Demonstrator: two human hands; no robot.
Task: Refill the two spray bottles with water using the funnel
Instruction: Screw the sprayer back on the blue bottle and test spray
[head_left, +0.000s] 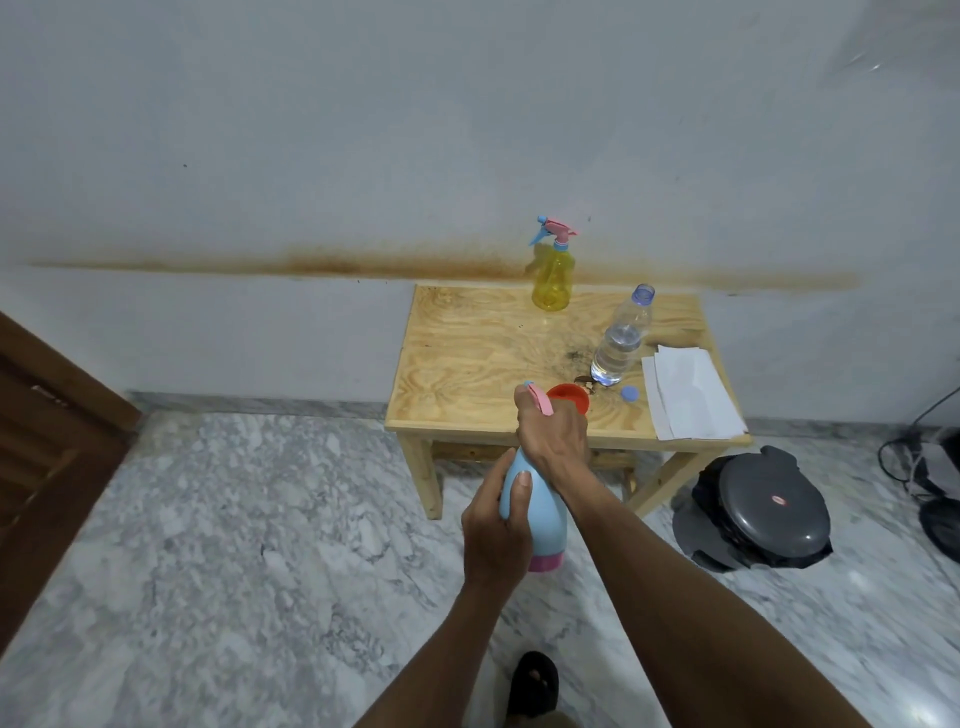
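I hold a light blue spray bottle (540, 519) with a pink base in the air in front of the table. My left hand (493, 525) grips its body. My right hand (553, 434) is wrapped round its pink spray head at the top. A yellow spray bottle (552, 278) with a pink and blue head stands at the table's back edge. The orange funnel (570, 397) lies on the table just behind my right hand, partly hidden. A clear water bottle (621, 340) stands uncapped, about half full, with its blue cap (629, 393) beside it.
The small wooden table (467, 364) stands against a white wall. White paper sheets (691, 395) lie on its right side. A grey round appliance (763, 512) sits on the marble floor at the right, with cables beyond. A brown door (47, 441) is at the left.
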